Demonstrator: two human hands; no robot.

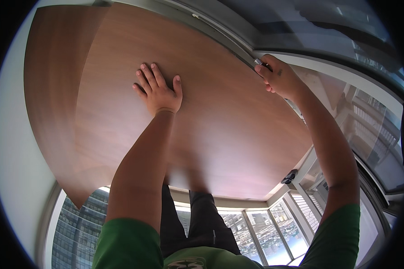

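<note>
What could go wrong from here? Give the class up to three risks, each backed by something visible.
1. The left hand lies spread on a smooth, glossy wooden surface, so it might slide under pressure.
2. The right hand grips a small metallic object at the surface's edge; a slip could scratch the wood.
3. That hand is close to the pale frame, so knuckles might get knocked.
</note>
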